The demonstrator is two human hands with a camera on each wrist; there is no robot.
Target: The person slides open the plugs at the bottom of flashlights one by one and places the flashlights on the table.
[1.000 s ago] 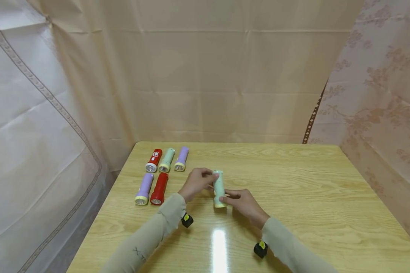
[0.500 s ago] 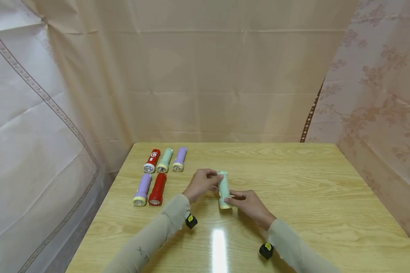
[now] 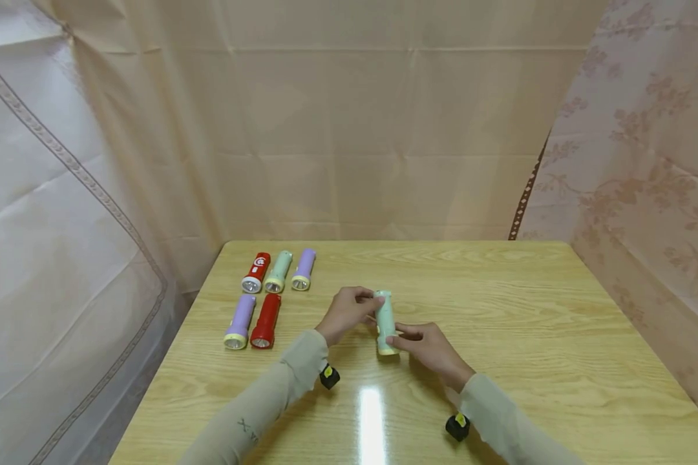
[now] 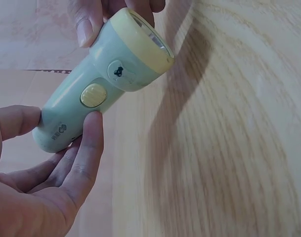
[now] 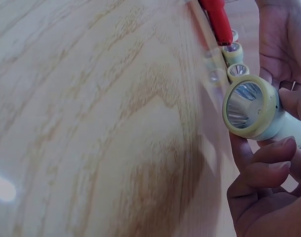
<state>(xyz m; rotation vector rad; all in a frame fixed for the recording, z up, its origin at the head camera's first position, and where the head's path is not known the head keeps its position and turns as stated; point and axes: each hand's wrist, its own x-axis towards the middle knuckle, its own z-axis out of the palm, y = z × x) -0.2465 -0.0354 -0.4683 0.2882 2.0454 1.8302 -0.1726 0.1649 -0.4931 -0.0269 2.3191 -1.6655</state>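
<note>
Between both hands, above the table, is a mint-green flashlight (image 3: 386, 321) with a pale yellow head ring. My left hand (image 3: 349, 313) grips its tail end between thumb and fingers. Its head end is pinched by my right hand (image 3: 433, 352). In the left wrist view, the flashlight (image 4: 98, 84) shows a yellow switch button (image 4: 93, 95), with a left fingertip just below the button. The right wrist view shows the reflector (image 5: 245, 105) facing the camera, with right-hand fingers around the head. The lens looks unlit.
At the table's left lie several flashlights in two rows. The back row has a red one with a white ring (image 3: 256, 272), a green one (image 3: 278, 271) and a purple one (image 3: 304, 268). In front are a purple one (image 3: 240, 321) and a red one (image 3: 265, 321).
Both hands have shifted slightly right with the green flashlight between them, and their hold looks the same. The flashlights at the left stay in their rows; the head view has moved a little.
</note>
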